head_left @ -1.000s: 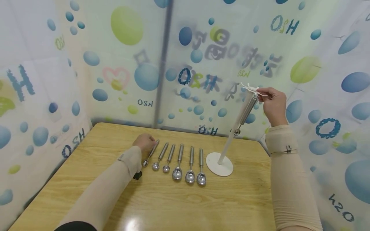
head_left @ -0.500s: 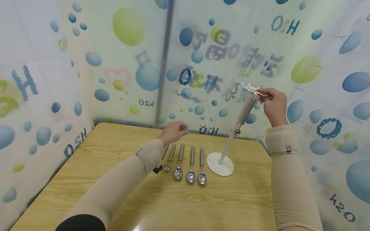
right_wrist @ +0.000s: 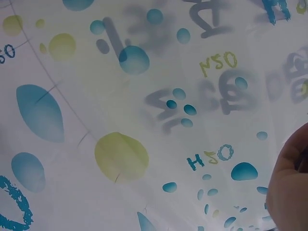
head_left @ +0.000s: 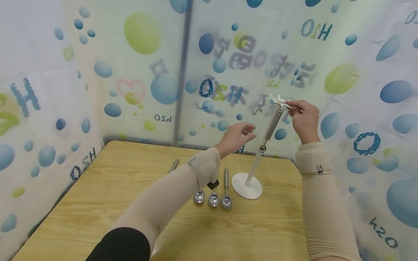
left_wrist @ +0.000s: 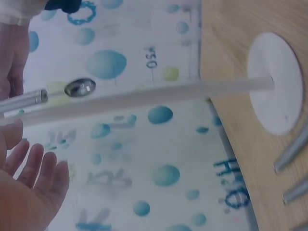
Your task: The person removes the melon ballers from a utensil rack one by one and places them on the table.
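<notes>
A white stand [head_left: 253,170] rises tilted from its round base [head_left: 246,185] on the wooden table [head_left: 98,188]. My right hand [head_left: 296,107] pinches the white hook top [head_left: 278,99] of the stand. A steel scoop [head_left: 272,125] hangs from that top, its small bowl [head_left: 262,148] lowest. My left hand [head_left: 240,134] is raised in the air just left of the hanging scoop, fingers straight, holding nothing. In the left wrist view the fingers [left_wrist: 31,190] lie below the scoop bowl [left_wrist: 79,87] and the stand pole [left_wrist: 144,98]. The right wrist view shows only a bit of hand [right_wrist: 291,183].
Steel spoons [head_left: 213,197] lie in a row on the table left of the stand base, partly hidden by my left forearm; one handle [head_left: 173,165] shows beyond the arm. Bubble-printed curtains [head_left: 147,72] close in the table at the back and both sides.
My left hand let go of the leftmost spoon on the table and rose rightwards to beside the hanging scoop. The right hand stayed at the stand's top.
</notes>
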A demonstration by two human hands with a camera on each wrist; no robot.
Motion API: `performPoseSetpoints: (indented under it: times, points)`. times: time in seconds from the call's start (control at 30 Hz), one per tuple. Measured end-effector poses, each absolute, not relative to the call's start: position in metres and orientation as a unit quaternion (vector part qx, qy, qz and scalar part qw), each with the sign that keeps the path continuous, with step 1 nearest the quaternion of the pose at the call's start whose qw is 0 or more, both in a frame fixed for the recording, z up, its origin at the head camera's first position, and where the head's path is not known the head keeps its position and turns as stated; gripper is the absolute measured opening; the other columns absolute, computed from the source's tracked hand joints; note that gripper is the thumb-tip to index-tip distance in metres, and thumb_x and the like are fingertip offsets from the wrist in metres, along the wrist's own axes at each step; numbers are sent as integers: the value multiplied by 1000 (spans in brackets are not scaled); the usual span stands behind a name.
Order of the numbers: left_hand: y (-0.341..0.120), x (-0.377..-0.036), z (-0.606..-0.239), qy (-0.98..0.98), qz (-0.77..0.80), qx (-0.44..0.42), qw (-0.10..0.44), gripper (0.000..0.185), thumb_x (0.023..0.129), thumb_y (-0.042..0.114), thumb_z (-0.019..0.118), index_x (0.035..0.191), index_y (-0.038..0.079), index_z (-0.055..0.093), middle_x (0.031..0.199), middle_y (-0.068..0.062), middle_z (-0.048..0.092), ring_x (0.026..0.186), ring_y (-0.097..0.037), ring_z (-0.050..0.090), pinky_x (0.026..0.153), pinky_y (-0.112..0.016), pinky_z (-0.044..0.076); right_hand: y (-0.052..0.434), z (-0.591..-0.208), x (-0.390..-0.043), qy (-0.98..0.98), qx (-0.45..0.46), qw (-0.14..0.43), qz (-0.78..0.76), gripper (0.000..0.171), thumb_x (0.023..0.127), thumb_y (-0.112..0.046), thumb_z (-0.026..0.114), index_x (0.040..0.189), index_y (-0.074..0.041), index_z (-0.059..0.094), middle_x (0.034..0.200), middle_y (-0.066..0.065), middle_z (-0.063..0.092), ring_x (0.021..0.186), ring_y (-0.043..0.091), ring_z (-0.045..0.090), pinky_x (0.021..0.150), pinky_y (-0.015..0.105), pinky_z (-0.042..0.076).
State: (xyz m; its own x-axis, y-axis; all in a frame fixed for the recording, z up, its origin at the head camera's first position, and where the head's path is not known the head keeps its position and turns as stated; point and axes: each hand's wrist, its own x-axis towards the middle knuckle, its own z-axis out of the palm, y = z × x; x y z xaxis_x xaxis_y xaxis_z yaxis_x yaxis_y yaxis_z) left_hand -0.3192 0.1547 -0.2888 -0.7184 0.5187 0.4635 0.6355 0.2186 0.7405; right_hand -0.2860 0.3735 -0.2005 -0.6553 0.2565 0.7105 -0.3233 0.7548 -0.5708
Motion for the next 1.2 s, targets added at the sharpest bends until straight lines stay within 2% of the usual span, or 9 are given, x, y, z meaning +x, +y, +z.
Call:
performPoseSetpoints:
  times: [0.13, 0.37, 0.53, 0.73, 0.93, 1.2]
  points:
    - [180, -315, -280, -760, -533, -368, 59, 36, 96, 34, 60, 129, 18, 59, 120, 2, 63, 105, -8, 60, 81, -23, 52, 373, -201, -286, -844, 22, 427, 323, 32, 95, 8, 47, 109, -4, 73, 103, 17, 69, 70, -5, 55, 68, 10, 46]
    - [201, -307, -265, -738, -574, -352, 57, 37, 96, 31, 61, 130, 18, 56, 119, 5, 64, 103, -7, 61, 78, -22, 52, 371, -199, -286, -849, 16, 430, 308, 29, 96, 4, 50, 110, -7, 73, 102, 14, 70, 75, 2, 57, 72, 12, 48]
    - [208, -304, -263, -726, -589, -353, 46, 34, 96, 26, 61, 129, 17, 59, 112, 3, 69, 96, -5, 63, 75, -20, 52, 371, -199, -286, -850, 13, 430, 305, 29, 96, 3, 51, 110, -7, 74, 100, 13, 70, 75, 5, 58, 69, 12, 47]
    - [211, -302, -262, -716, -599, -356, 49, 28, 95, 21, 62, 123, 15, 63, 103, 0, 72, 88, -5, 66, 75, -20, 53, 371, -201, -285, -851, 10, 429, 302, 29, 96, 4, 50, 110, -7, 74, 98, 14, 70, 74, 6, 59, 64, 12, 45]
    - [204, -300, -261, -720, -594, -356, 52, 28, 95, 22, 62, 123, 18, 64, 104, 2, 72, 92, -5, 65, 72, -20, 53, 367, -200, -284, -854, 6, 423, 304, 30, 96, 4, 49, 109, -7, 74, 98, 14, 70, 73, 4, 58, 64, 10, 45]
    - [186, -303, -273, -724, -577, -371, 69, 27, 97, 19, 60, 123, 14, 62, 104, 0, 71, 93, -6, 64, 72, -19, 54, 369, -200, -284, -856, 4, 420, 301, 32, 96, 6, 48, 111, -7, 73, 100, 15, 70, 76, 7, 60, 67, 11, 46]
